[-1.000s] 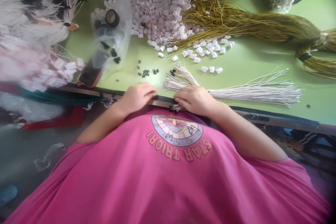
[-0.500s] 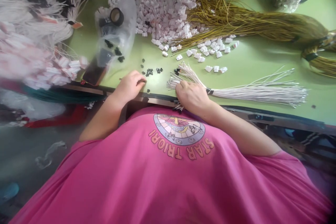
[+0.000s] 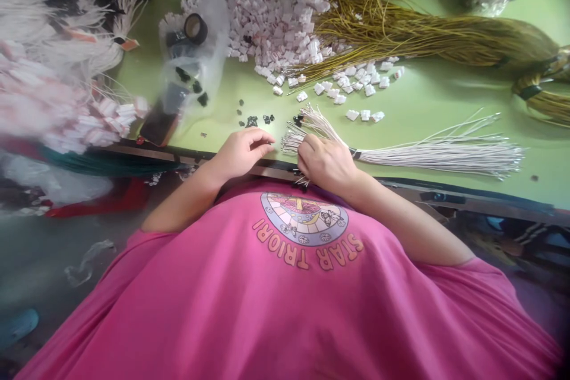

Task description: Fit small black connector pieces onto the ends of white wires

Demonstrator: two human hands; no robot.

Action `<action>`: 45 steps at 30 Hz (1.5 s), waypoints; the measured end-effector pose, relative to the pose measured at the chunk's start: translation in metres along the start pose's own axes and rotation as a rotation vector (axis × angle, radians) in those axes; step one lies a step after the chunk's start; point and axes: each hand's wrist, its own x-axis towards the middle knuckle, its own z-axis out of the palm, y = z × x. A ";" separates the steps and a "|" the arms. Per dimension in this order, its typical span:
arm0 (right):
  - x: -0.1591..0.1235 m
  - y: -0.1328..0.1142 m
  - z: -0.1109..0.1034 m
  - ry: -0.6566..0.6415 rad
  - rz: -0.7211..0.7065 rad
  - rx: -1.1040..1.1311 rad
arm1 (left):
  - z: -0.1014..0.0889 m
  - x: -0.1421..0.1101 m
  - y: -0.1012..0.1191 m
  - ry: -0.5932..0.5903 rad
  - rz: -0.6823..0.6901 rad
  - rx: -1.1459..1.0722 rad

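Observation:
My left hand (image 3: 244, 153) is by the table's front edge, thumb and fingertips pinched together. Whatever sits between them is too small to make out. To its right, my right hand (image 3: 327, 161) is closed over white wires (image 3: 436, 156), which lie in a bundle bound with a black band. Their short ends fan out left of this hand. Below its fingers, a few wire ends with black tips (image 3: 303, 183) stick out over the edge. Small black connectors (image 3: 252, 122) lie just beyond my left hand, and more black pieces (image 3: 298, 120) rest against the wire ends.
White connectors (image 3: 267, 24) are heaped at the back, beside a long bundle of yellow wires (image 3: 436, 35). A plastic bag (image 3: 216, 29), a roll of black tape (image 3: 195, 28) and a dark phone (image 3: 159, 123) lie left. White wire bundles with connectors (image 3: 66, 95) fill the far left.
My left hand first moved left and away from the edge, then came back right toward the white wires, its fingertips pinched. My right hand has stayed on the wires, its fingers curling more.

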 end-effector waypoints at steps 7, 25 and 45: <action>-0.011 0.006 0.003 0.099 -0.019 0.173 | 0.019 -0.002 0.001 -0.093 -0.161 -0.280; -0.009 0.004 0.007 0.221 0.044 0.368 | 0.031 -0.001 0.016 -0.038 -0.356 -0.574; -0.012 0.007 0.009 0.252 -0.059 0.191 | 0.035 -0.002 0.021 -0.050 -0.443 -0.615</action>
